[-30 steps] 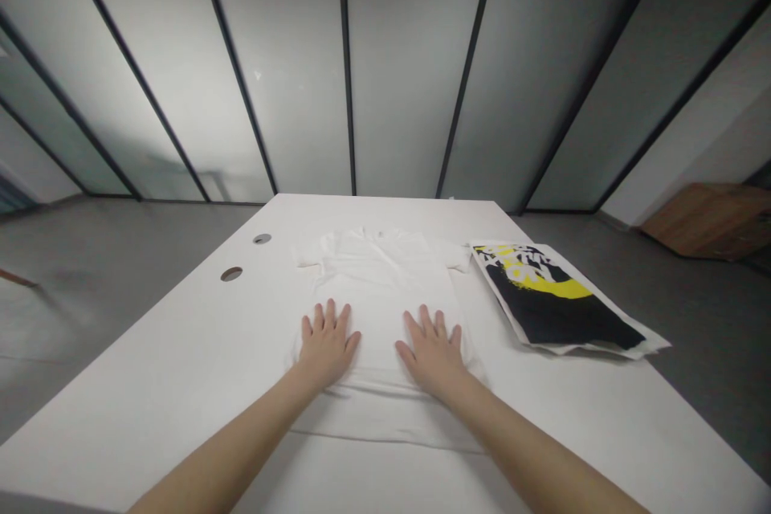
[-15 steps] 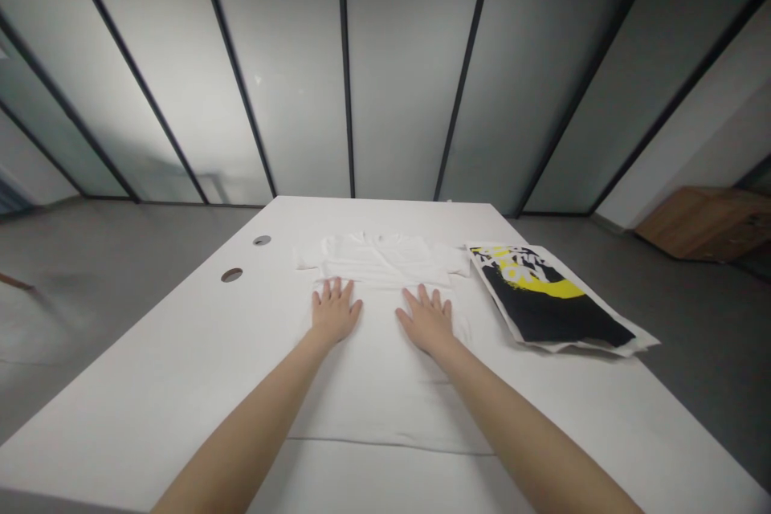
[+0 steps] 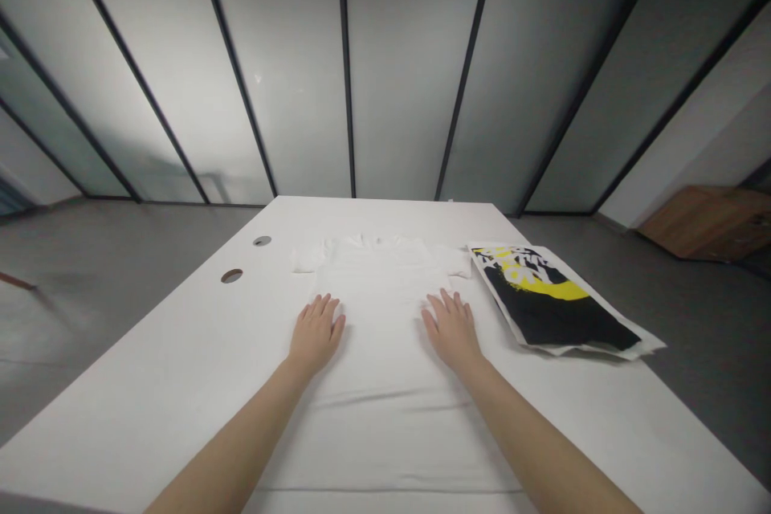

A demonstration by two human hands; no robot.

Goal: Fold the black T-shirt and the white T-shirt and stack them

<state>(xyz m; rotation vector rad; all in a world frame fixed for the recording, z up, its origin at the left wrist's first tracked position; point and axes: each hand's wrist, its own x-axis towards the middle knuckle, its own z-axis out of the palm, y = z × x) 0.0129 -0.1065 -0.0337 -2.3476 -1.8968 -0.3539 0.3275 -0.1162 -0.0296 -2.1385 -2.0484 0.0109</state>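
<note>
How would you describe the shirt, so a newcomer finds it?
On the white table, between the left hand and right hand, the shirt lies spread, collar at the far end. It is plain white, unlike the black-and-yellow pile to its right.

My left hand [image 3: 314,335] and right hand [image 3: 453,329] rest palm-down near the side edges of a white, short-sleeved fabric T-shirt [image 3: 385,349] spread on a white tabletop [image 3: 150,393]. Right of my hands lies a flat, black-and-yellow printed pile [image 3: 560,309]; beyond them stand dark-framed frosted panels [image 3: 403,72].
</note>
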